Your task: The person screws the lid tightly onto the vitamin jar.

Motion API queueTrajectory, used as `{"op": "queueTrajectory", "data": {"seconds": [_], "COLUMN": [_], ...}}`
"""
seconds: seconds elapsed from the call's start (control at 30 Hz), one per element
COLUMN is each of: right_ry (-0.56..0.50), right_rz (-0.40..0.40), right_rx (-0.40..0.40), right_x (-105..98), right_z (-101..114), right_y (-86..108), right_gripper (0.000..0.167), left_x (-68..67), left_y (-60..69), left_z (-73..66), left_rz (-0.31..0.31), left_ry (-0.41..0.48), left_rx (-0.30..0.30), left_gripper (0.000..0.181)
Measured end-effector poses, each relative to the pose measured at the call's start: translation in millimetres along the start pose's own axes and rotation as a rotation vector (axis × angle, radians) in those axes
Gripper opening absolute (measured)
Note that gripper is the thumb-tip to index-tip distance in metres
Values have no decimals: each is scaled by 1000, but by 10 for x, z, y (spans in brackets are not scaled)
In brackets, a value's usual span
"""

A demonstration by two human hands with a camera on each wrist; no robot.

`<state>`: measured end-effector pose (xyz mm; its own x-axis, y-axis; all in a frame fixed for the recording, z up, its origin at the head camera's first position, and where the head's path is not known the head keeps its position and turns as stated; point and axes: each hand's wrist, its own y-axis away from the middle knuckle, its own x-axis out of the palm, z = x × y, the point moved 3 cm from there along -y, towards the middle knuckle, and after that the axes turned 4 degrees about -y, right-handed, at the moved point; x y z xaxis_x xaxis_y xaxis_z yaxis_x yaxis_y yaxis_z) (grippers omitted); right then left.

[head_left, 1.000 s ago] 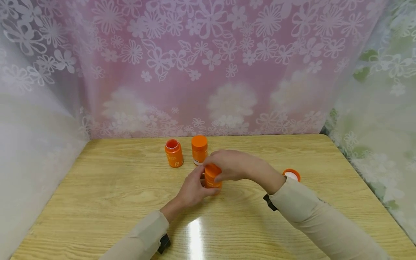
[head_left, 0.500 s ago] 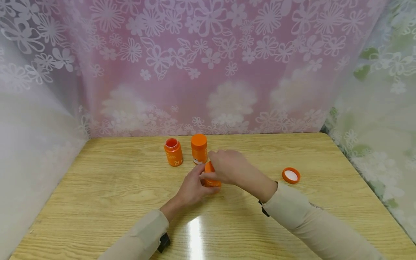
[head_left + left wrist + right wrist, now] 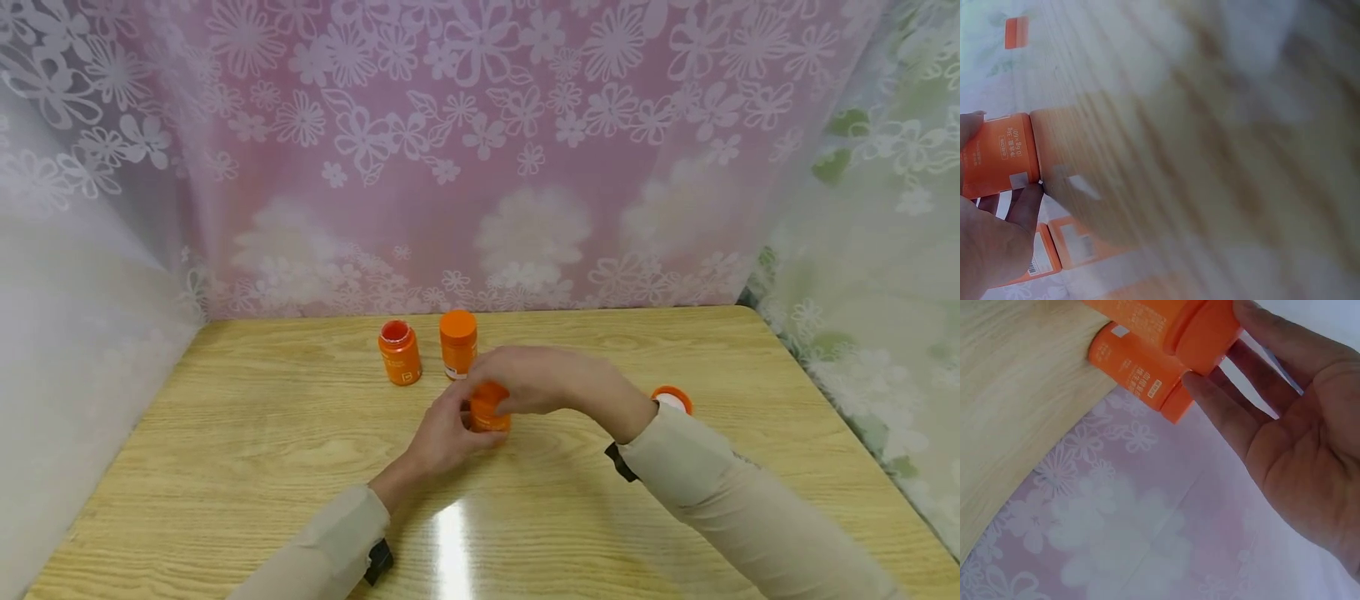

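1. Right hand (image 3: 536,379), at 2 o'clock from the held bottle (image 3: 491,423): your thumb and fingers clamp the cap (image 3: 1210,334).
2. Cap: orange, seated on the bottle's top; you cannot tell how tightly.
3. Left hand (image 3: 441,433), at 8 o'clock: thumb on the near side, fingers on the far side, clamped round the bottle.
4. Held bottle: orange, upright, near the middle of the table (image 3: 225,467).
5. Change, last half second: your right wrist swings outward, and the right sleeve (image 3: 675,458) again covers part of the loose lid (image 3: 672,397); left hand and bottle keep their place. Judged meaning: a fresh hold on the cap amid twisting, direction uncertain.
6. Capped bottle (image 3: 458,343), 11 o'clock, just beyond: upright, orange.
7. Uncapped bottle (image 3: 401,358), 10 o'clock: upright, mouth bare, near the capped one.
8. Loose lid, 3 o'clock, well apart: white inner face up.
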<state>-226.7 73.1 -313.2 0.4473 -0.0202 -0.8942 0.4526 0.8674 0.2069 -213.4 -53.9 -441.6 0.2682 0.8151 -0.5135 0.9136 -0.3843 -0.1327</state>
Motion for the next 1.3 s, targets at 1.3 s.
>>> {"op": "queueTrajectory", "data": {"seconds": [1.3], "right_ry": [250], "right_rz": [-141], "right_rx": [373], "right_x": [100], "right_z": [27], "right_y": [5], "right_gripper": [51], "left_x": [3], "left_y": [-5], "left_z": [14], "left_rz": [-9], "left_ry": [-53], "left_rx": [0], "left_gripper": [59]}}
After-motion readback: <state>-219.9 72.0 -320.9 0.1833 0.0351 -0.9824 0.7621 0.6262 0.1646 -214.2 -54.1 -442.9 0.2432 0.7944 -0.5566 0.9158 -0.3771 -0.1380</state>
